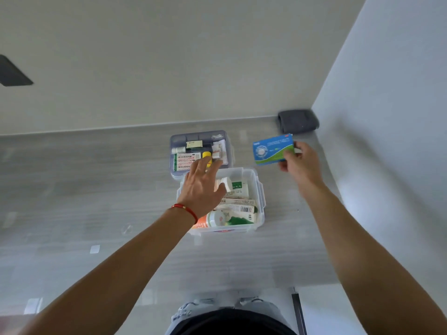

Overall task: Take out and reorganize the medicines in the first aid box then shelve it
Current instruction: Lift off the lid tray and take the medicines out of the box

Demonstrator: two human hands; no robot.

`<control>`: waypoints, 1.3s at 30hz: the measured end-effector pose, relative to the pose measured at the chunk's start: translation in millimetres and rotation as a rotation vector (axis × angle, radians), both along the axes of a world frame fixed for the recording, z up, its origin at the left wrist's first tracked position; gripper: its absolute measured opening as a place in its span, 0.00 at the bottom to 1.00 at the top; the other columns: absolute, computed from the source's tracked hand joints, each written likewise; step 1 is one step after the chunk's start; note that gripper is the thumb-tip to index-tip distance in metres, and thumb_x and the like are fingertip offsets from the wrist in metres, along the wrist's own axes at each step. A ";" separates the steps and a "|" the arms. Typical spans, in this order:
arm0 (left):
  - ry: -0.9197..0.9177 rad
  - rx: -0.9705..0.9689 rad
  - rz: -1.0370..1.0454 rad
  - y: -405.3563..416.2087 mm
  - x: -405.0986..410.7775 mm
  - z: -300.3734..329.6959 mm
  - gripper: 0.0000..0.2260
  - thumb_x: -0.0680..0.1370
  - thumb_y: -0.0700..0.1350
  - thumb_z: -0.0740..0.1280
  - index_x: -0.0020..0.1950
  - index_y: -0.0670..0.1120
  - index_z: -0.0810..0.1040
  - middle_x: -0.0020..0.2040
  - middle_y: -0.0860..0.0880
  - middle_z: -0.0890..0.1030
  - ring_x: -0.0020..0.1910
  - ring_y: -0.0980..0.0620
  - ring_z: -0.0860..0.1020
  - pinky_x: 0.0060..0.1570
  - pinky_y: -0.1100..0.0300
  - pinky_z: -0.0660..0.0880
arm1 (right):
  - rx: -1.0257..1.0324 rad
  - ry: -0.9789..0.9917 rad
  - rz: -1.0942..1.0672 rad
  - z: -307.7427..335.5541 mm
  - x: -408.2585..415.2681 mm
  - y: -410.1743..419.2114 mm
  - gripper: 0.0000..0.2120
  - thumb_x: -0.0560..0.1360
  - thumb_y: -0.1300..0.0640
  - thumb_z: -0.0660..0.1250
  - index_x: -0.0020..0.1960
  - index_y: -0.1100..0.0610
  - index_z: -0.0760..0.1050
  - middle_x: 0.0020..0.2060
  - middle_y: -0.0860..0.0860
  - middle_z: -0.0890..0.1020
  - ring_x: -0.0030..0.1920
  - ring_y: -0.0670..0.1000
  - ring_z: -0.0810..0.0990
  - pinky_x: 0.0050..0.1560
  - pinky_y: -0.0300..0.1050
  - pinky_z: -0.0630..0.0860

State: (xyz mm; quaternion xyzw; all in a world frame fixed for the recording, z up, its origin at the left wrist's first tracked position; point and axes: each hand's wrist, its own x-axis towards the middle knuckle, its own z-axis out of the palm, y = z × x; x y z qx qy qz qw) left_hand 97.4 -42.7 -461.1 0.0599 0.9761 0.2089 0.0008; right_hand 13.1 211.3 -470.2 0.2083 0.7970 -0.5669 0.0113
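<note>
We hold the blue-green cardboard medicine box [272, 149] in our right hand [298, 163], grip pinching its edge, centre right, clear of the clear plastic first aid box [260, 189] mid-frame on the grey counter [96, 189]. Left hand [202, 187] hovers over it, fingers spread, probably picking next.

You are working in soft, even daylight; the scene is bright without harsh contrast. The light seems to come from your left, since the right wall [399, 117] carries a broad, faint shadow low down, behind your right hand [298, 165]. The glossy table [84, 180] throws back pale square glints along its left side and near edge. Your wide lens bends the picture: the table's far edge bows and both forearms stretch large toward the bottom corners. Sharpness is modest throughout; print on the packets is unreadable, your left hand [202, 189] is slightly smeared, and the lower left corner is hazy.
</note>
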 end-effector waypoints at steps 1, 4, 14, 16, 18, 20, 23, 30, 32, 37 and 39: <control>-0.019 -0.032 0.019 -3.7 2.1 -2.3 0.27 0.76 0.48 0.67 0.74 0.47 0.69 0.75 0.42 0.67 0.75 0.40 0.62 0.70 0.40 0.67 | 0.002 -0.013 -0.027 -7.2 -11.8 7.5 0.10 0.78 0.58 0.64 0.57 0.49 0.78 0.44 0.54 0.87 0.37 0.53 0.86 0.48 0.55 0.86; -0.075 -0.092 0.093 -17.1 7.2 -8.4 0.25 0.76 0.46 0.68 0.74 0.47 0.70 0.75 0.41 0.67 0.75 0.40 0.62 0.71 0.41 0.66 | -0.083 -0.142 -0.085 -35.9 -40.9 12.5 0.10 0.80 0.62 0.63 0.56 0.52 0.79 0.55 0.58 0.86 0.40 0.54 0.85 0.39 0.46 0.85; -0.119 -0.254 0.122 -22.9 16.9 -10.1 0.25 0.76 0.45 0.69 0.73 0.44 0.71 0.75 0.39 0.66 0.75 0.40 0.65 0.69 0.43 0.72 | -0.375 -0.417 -0.081 -102.9 -69.5 -28.6 0.11 0.79 0.70 0.61 0.53 0.61 0.80 0.52 0.59 0.84 0.50 0.57 0.83 0.46 0.51 0.84; -0.070 -0.225 0.084 -18.8 18.6 -10.3 0.22 0.75 0.41 0.69 0.69 0.41 0.76 0.72 0.38 0.71 0.72 0.39 0.69 0.65 0.43 0.75 | -0.177 -0.395 -0.041 -108.0 -69.9 -28.0 0.11 0.77 0.67 0.64 0.54 0.63 0.83 0.56 0.62 0.85 0.53 0.59 0.85 0.57 0.56 0.83; -0.063 -0.138 0.041 -13.3 18.0 -12.2 0.19 0.75 0.39 0.69 0.66 0.39 0.78 0.67 0.40 0.76 0.68 0.40 0.74 0.62 0.44 0.77 | 0.054 -0.356 0.018 -104.5 -65.4 -24.0 0.14 0.78 0.63 0.63 0.58 0.63 0.83 0.57 0.62 0.85 0.58 0.62 0.84 0.60 0.53 0.81; -0.096 -0.060 0.015 -6.0 13.4 -15.9 0.18 0.74 0.38 0.69 0.64 0.38 0.78 0.63 0.41 0.79 0.63 0.42 0.77 0.61 0.45 0.78 | 0.176 -0.308 0.088 -97.1 -58.0 -21.0 0.15 0.78 0.62 0.60 0.56 0.64 0.83 0.56 0.61 0.85 0.59 0.63 0.83 0.61 0.52 0.79; -0.218 0.016 0.090 8.1 2.6 -23.1 0.17 0.75 0.42 0.70 0.63 0.40 0.78 0.59 0.42 0.80 0.58 0.43 0.78 0.59 0.47 0.77 | 0.167 -0.236 0.120 -79.8 -39.7 -17.6 0.13 0.79 0.60 0.60 0.56 0.60 0.82 0.54 0.56 0.85 0.54 0.59 0.85 0.54 0.51 0.80; -0.226 -0.061 0.227 24.7 -5.2 -39.8 0.18 0.73 0.41 0.73 0.61 0.42 0.73 0.58 0.43 0.76 0.57 0.42 0.76 0.57 0.44 0.76 | 0.191 0.144 0.080 -33.8 58.0 -26.0 0.16 0.74 0.65 0.63 0.59 0.53 0.79 0.61 0.51 0.76 0.52 0.39 0.77 0.56 0.41 0.78; -0.219 -0.052 0.205 21.3 -5.5 -41.9 0.18 0.74 0.42 0.72 0.63 0.42 0.75 0.60 0.42 0.75 0.59 0.42 0.75 0.60 0.45 0.75 | 0.186 0.202 0.101 -27.7 85.5 -35.9 0.16 0.73 0.65 0.62 0.57 0.52 0.78 0.60 0.48 0.73 0.53 0.36 0.75 0.54 0.38 0.77; -0.167 -0.114 0.104 13.4 1.4 -41.3 0.16 0.78 0.46 0.70 0.64 0.44 0.74 0.59 0.44 0.78 0.58 0.43 0.76 0.53 0.47 0.77 | 0.292 0.284 0.280 -21.5 105.3 -56.7 0.13 0.74 0.66 0.64 0.56 0.56 0.79 0.55 0.47 0.75 0.59 0.49 0.77 0.61 0.40 0.73; -0.125 -0.112 0.110 11.8 6.3 -37.2 0.17 0.78 0.48 0.70 0.64 0.45 0.73 0.56 0.45 0.81 0.55 0.43 0.78 0.48 0.47 0.77 | 0.339 0.326 0.364 -17.1 105.6 -62.6 0.13 0.76 0.65 0.65 0.58 0.56 0.78 0.55 0.48 0.77 0.59 0.48 0.77 0.63 0.45 0.75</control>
